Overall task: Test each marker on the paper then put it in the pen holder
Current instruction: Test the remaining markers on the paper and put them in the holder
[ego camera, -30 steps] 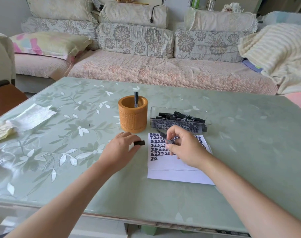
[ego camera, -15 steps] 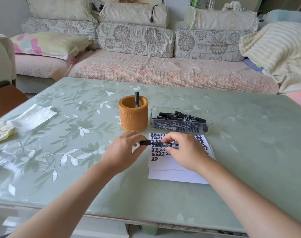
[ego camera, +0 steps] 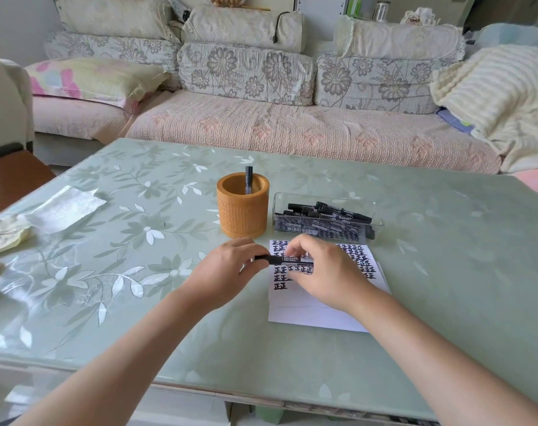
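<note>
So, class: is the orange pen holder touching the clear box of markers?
Apart. The head view shows a strip of green table between the orange pen holder and the clear box of markers.

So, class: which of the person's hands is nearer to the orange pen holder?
Left. The left hand sits just in front of the pen holder, almost below it. The right hand is further right, over the paper, nearer the clear marker box.

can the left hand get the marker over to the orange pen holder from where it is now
Probably yes. The left hand and right hand both grip the marker above the paper. The pen holder stands just beyond the left hand, nothing between, its mouth open with one marker inside.
</note>
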